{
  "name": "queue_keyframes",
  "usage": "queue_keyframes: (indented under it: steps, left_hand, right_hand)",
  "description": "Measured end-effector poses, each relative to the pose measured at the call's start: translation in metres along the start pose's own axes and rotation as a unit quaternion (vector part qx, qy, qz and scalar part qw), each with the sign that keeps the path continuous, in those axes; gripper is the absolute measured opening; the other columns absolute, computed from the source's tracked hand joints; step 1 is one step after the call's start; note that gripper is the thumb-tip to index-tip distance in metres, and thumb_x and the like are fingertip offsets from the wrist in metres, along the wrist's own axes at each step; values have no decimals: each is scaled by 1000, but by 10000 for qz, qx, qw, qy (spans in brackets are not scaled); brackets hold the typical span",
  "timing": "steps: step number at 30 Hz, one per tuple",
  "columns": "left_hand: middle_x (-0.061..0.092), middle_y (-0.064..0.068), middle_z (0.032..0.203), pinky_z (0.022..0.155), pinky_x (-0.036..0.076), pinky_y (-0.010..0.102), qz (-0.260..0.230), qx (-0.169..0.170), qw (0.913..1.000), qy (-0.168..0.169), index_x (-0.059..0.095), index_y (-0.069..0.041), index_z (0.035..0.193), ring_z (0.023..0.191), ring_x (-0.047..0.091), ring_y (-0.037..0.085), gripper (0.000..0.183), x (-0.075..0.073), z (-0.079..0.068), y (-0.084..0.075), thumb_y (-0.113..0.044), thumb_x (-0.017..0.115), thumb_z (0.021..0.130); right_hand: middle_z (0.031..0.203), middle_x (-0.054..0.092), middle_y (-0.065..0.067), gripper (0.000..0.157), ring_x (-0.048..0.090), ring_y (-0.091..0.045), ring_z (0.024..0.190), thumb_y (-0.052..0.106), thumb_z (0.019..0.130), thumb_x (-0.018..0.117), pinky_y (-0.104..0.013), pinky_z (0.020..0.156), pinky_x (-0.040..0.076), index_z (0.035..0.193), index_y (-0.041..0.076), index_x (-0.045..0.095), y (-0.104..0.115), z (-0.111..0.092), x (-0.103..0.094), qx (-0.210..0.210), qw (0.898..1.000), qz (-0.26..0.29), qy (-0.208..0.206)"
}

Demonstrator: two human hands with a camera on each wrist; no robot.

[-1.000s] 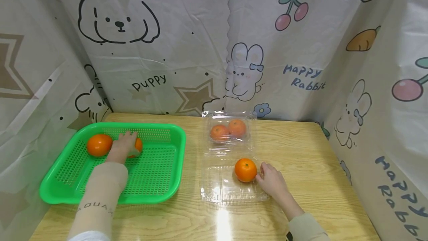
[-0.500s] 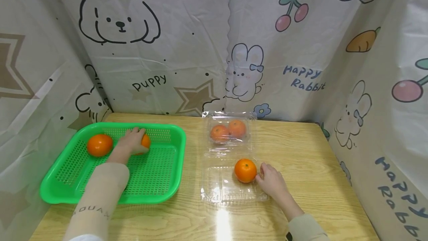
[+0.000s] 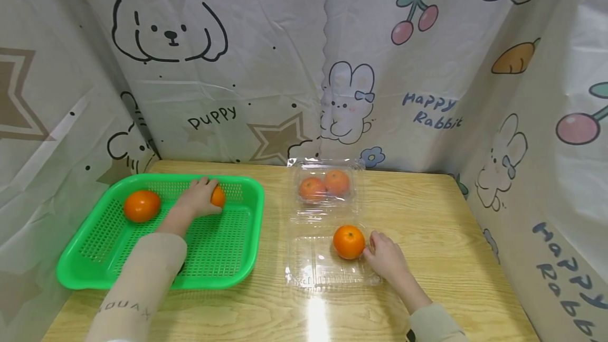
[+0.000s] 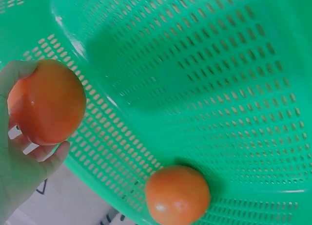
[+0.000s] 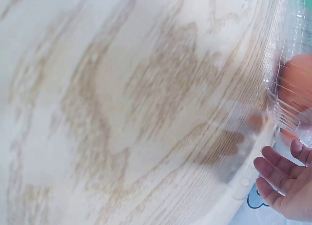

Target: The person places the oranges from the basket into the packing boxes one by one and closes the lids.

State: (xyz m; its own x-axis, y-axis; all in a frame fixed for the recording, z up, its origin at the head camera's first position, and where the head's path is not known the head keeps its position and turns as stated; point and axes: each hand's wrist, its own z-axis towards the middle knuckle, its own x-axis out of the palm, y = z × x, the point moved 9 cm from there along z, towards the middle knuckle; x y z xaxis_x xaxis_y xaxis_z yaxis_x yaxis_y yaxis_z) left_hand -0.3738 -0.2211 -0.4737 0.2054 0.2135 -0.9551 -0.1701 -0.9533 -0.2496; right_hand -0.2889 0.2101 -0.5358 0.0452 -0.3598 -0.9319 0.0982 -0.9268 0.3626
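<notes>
My left hand [image 3: 197,197] grips an orange [image 3: 218,197] over the back part of the green basket [image 3: 258,215]. In the left wrist view, thumb and fingers curl round this orange [image 4: 56,103]. A second orange [image 3: 142,206] sits in the basket's back left. On the right, my right hand [image 3: 386,257] stays by the side of the clear plastic clamshell box [image 3: 313,273], fingertips right at an orange [image 3: 349,242] in its near half. The right wrist view shows the fingers [image 5: 275,161] loosely bent beside the clear wall, with nothing between them.
Two more oranges [image 3: 336,182] show through the clamshell's far half, near the table's back edge. The wooden table [image 3: 418,210] is walled at the back and sides by a printed curtain [image 3: 285,67]. Bare wood separates basket and box.
My left hand has moved right and slightly back inside the basket, carrying the orange away from the other one. The right hand has stayed where it was.
</notes>
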Motion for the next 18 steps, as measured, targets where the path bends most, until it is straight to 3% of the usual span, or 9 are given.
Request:
queue_keyframes:
  steps: [8,18]
  left_hand:
    - [28,30,136,84,39,61,-142,67,9998,-127,31,1,138,117,31,49,79,-6,0,-11,-27,68,75]
    - [30,27,135,81,43,58,-124,260,9985,-463,32,-2,138,118,33,44,79,-17,-3,-26,-28,69,74]
  right_hand:
    - [67,38,-1,21,36,-18,58,22,79,60,-28,52,28,77,11,41,-1,0,1,0,10000,-5,5]
    - [67,38,-2,21,36,-17,56,21,79,59,-27,50,27,78,11,42,0,-1,1,12,10000,55,19]
